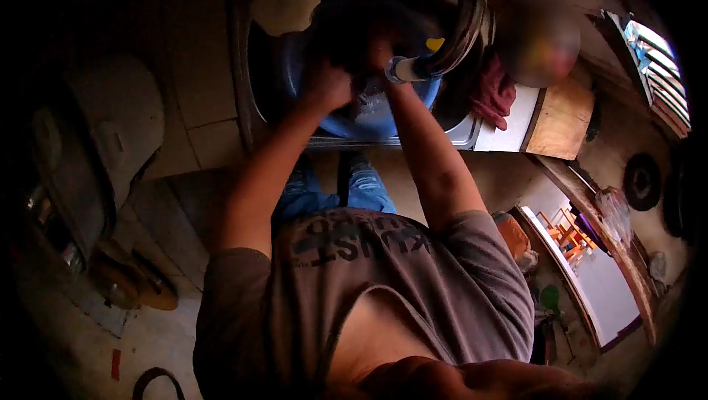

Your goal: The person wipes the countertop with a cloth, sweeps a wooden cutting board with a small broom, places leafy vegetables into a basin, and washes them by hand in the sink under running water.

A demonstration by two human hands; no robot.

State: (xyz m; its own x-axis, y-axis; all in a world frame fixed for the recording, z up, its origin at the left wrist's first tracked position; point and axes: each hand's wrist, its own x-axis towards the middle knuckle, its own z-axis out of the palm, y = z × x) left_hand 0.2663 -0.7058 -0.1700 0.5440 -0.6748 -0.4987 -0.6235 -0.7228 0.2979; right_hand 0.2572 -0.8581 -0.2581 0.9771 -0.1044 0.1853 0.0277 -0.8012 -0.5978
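Both of my hands reach into a blue basin (pixel 346 129) set in a dark sink. My left hand (pixel 330 84) is low inside it, left of centre, its fingers lost in shadow. Beside it, my right hand (pixel 380 52) is deeper in the basin and mostly dark. The tip of a curved faucet (pixel 414 70) is over my right wrist. Something shiny and pale, perhaps water, shows between my wrists. Whether either hand holds anything cannot be made out. A small yellow thing (pixel 435 44) shows near the basin's right side.
A pale scalloped object (pixel 285 4) sits at the sink's upper left. Right of the sink are a dark red cloth (pixel 494 92), a wooden board (pixel 560 121) and a blurred round shape (pixel 540 39). Pale chair-like forms (pixel 122 116) stand at the left.
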